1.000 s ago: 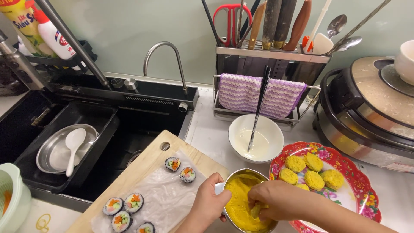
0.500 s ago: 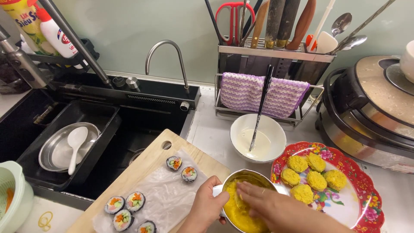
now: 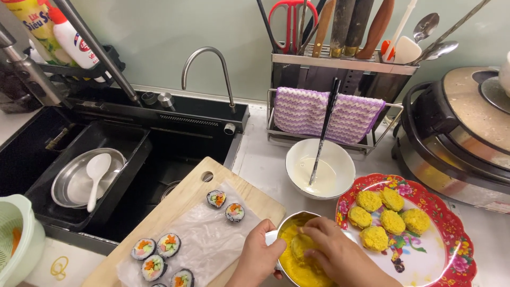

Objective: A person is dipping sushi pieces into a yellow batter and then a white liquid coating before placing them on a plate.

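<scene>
Metal bowl (image 3: 297,255): yellow crumbs, near centre, just left of plate.
Left hand (image 3: 258,254): gripping the bowl's rim.
Right hand (image 3: 332,250): fingers curled on a roll slice (image 3: 300,245) in the crumbs.
Red plate (image 3: 451,255): six coated pieces.
White bowl (image 3: 320,169): pale batter, black chopsticks (image 3: 324,127).
Cutting board (image 3: 180,204): uncoated slices.

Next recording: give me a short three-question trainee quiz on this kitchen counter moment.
1. True or false: the right hand is down in the metal bowl of yellow crumbs.
2. How many yellow coated pieces lie on the red flowered plate?
3. What does the left hand touch: A) the white bowl, B) the metal bowl's rim, C) the cutting board?

Key: 1 true; 2 six; 3 B.
</scene>
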